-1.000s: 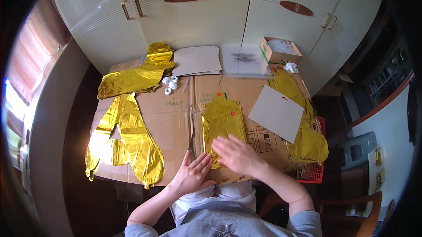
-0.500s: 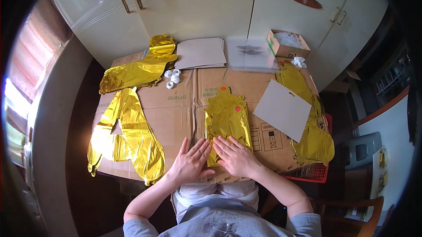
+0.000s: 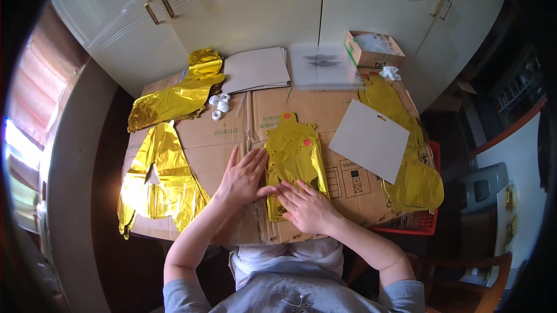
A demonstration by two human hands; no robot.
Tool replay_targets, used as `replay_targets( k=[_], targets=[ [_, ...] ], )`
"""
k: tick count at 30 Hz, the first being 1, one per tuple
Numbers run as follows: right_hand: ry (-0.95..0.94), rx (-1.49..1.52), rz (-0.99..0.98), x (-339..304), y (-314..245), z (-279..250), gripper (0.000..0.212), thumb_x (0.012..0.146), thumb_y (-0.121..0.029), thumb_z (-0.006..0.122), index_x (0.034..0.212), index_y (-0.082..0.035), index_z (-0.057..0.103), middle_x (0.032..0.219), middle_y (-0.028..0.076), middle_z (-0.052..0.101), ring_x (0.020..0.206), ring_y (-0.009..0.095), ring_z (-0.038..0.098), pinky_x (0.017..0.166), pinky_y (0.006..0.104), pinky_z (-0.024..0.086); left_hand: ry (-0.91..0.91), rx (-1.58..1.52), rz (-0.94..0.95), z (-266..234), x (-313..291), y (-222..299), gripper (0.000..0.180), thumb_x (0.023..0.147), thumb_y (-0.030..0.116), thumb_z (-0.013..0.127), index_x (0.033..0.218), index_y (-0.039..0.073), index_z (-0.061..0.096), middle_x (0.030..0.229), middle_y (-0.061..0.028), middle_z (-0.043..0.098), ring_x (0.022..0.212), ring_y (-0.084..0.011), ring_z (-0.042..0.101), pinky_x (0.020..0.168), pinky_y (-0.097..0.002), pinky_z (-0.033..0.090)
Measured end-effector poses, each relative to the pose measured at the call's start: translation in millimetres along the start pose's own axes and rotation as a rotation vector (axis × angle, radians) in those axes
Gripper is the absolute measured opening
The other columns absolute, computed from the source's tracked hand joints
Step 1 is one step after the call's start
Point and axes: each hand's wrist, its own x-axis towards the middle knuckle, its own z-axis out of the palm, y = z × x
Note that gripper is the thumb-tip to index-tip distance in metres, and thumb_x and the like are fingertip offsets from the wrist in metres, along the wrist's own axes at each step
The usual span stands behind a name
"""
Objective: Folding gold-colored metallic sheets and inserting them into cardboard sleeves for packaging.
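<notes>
A folded gold foil balloon [image 3: 295, 165] with two small red round stickers lies flat before me on the cardboard. My left hand [image 3: 245, 179] lies along its left edge, fingers stretched out, the thumb reaching over the foil. Spread across the balloon's lower part is my right hand [image 3: 307, 204], palm down with straight fingers. Further left, an unfolded gold foil balloon [image 3: 164, 162] glints in the window light. A grey card [image 3: 369, 140] with a small hanging slot rests at the right, partly over more gold foil balloons [image 3: 413, 190].
The cardboard sheet [image 3: 232, 133] covers the table. At the back are a gold foil pile [image 3: 168, 104], stacked grey cards [image 3: 258, 69], white rolls [image 3: 219, 106], clear plastic bags [image 3: 322, 72] and a small box [image 3: 374, 58]. Under the right edge is a red basket [image 3: 426, 220].
My left hand has moved up along the folded balloon's left edge. My right hand has shifted slightly down on the foil. The whole view has tilted a little.
</notes>
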Motion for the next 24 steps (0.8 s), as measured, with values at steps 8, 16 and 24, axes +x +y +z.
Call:
replay_targets(
  k=[8,16,24],
  targets=[
    [0.089,-0.047,-0.030,-1,0,4,0.061,0.095,-0.037,0.054,0.143,0.000,0.043,0.147,0.014,0.045,0.141,0.025,0.037,0.118,0.0442,0.022,0.047,0.011,-0.040,3,10,-11,0.085,0.088,0.068,0.046,0.139,0.000,0.047,0.146,-0.0143,0.047,0.142,-0.0280,0.033,0.116,-0.0571,0.018],
    [0.279,-0.174,0.125,-20,12,-50,0.051,0.089,-0.030,0.061,0.131,-0.001,0.056,0.142,0.014,0.050,0.136,0.028,0.042,0.114,0.0502,0.028,0.061,-0.139,-0.028,-45,-53,64,0.063,0.085,0.042,0.067,0.129,-0.002,0.056,0.141,-0.0207,0.048,0.134,-0.0347,0.043,0.113,-0.0491,0.032],
    [0.027,-0.336,0.602,-76,141,-73,0.072,0.091,-0.048,0.060,0.148,-0.012,0.036,0.157,0.020,0.024,0.142,0.047,0.023,0.111,0.0625,0.027,-0.010,-0.230,0.130,-13,-77,140,0.071,0.086,0.054,0.063,0.134,0.002,0.053,0.146,-0.0156,0.046,0.139,-0.0330,0.039,0.113,-0.0536,0.029]
  ],
)
